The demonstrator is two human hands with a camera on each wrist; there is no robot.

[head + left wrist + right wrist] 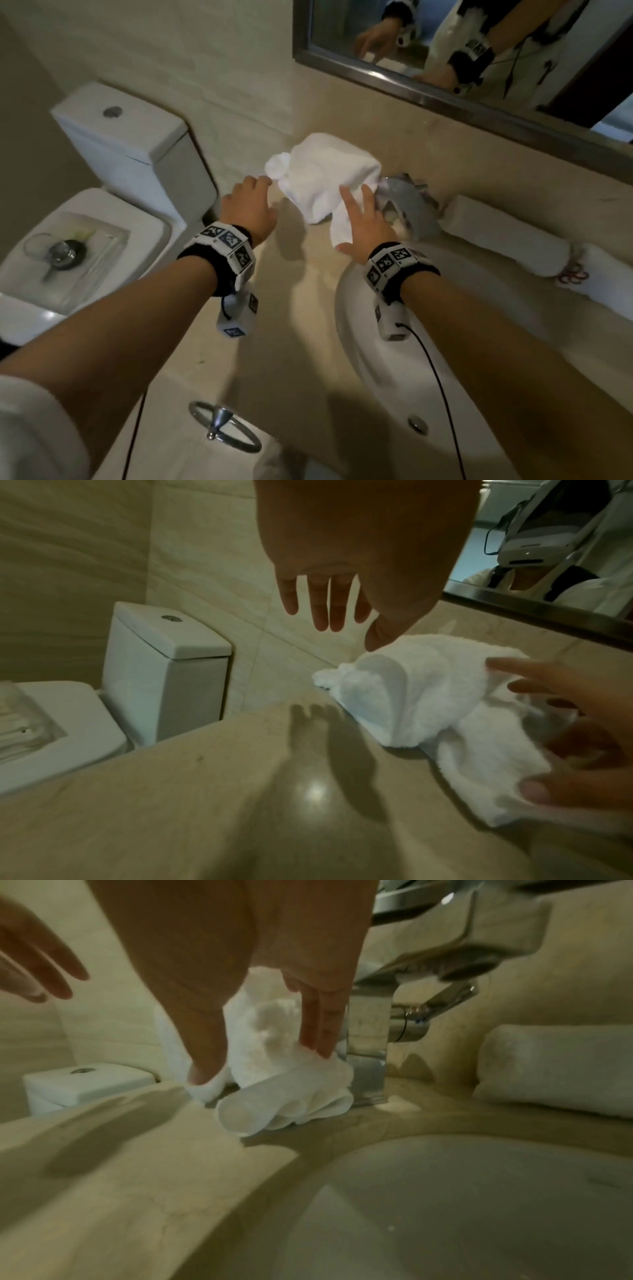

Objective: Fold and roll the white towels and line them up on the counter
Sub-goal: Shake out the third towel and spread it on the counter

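Both open hands (251,209) (359,226) reach the crumpled towel (322,174)

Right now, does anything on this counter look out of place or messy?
Yes. The towel beside the faucet lies crumpled, one end trailing toward the sink, unlike the neat rolls to the right. The right hand touches it; the left hand hovers open.

Head view looks down over desk (298,308); both wrist views sit low, close, facing wall, sharing crumpled towel (421,696).

Black wristbands (219,263), white tag-marked cubes.
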